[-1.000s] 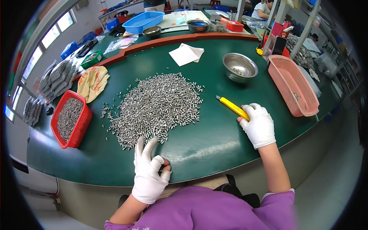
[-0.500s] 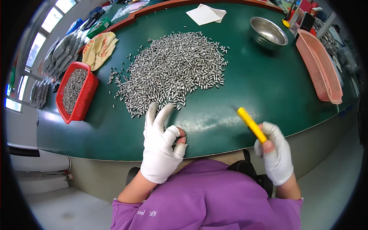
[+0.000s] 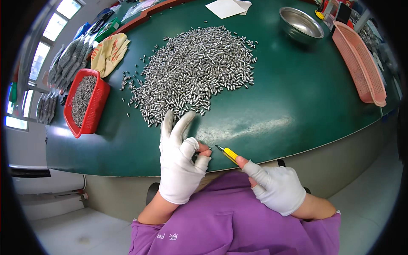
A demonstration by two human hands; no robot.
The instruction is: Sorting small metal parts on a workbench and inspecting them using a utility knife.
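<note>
My left hand [image 3: 182, 163], in a white glove with bare thumb and index tips, is closed in a pinch on a tiny metal part, mostly hidden by the fingertips. Its other fingers stretch toward the near edge of a large pile of small silver metal parts [image 3: 195, 68]. My right hand [image 3: 276, 187], gloved the same way, is wrapped round a yellow craft knife [image 3: 230, 154] with a thin dark blade. The blade's tip points at the pinched part, a short distance from my left fingertips.
A red basket [image 3: 100, 102] of similar parts stands at the left, beside a yellowish cloth bag [image 3: 109, 53] and grey packed bags [image 3: 70, 59]. White paper [image 3: 223, 8] lies at the back. A steel bowl [image 3: 301, 25] and a pink basket [image 3: 359, 63] are on the right of the green table [image 3: 276, 102].
My right hand has swung left and turned, bringing the knife close to my left fingertips. The left hand keeps its pinch in nearly the same place. The view has shifted slightly.
</note>
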